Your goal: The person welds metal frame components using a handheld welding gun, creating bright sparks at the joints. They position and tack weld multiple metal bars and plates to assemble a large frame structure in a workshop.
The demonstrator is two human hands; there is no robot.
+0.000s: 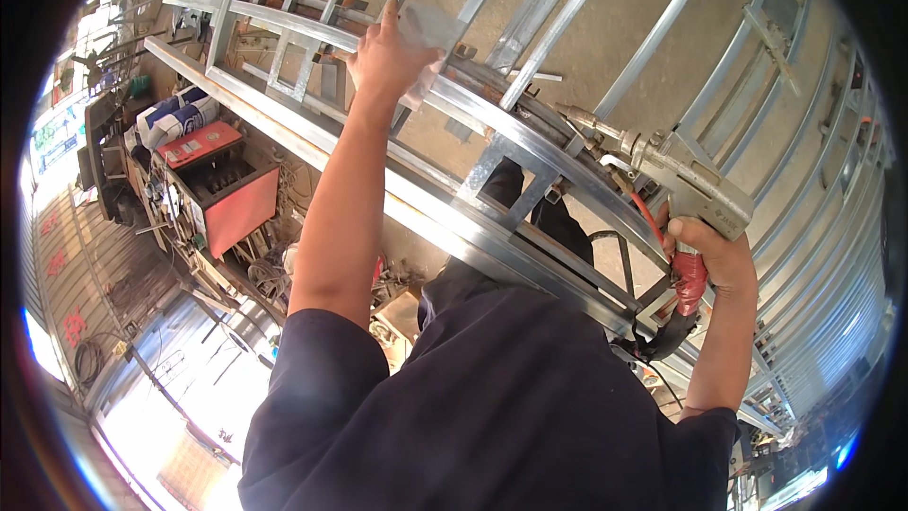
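Fingers (391,16) of the left hand (380,68) show spread, index stretched forward and thumb out to the side, at a translucent sheet (435,30); whether they grip it cannot be determined, as the contact is partly hidden and the sheet's outline is faint. At far left, a ribbed wall (66,255) bends with the lens and is cut off by the black rim. Next come bundled white-and-blue sacks (178,118), contents not visible, and a boxy red cabinet (241,213) whose dark recess is hard to read. Long, straight metal tubing (312,137) with a bright face passes behind the left forearm, which hides part of it. Beyond it, the sheet lies over a smooth, curved metal rail (515,128), covering a short stretch. Dark shirt fabric (511,397) fills the lower centre. Right of centre, a handheld tool (686,175), with a blocky grey body and slender nozzle, sits above the rail's right portion; nozzle contact cannot be confirmed. The right hand (726,255) closes around its red-wrapped grip (689,282), with some fingers concealed. Parallel metal bars (662,30) extend rightward, merging in glare near the rim.
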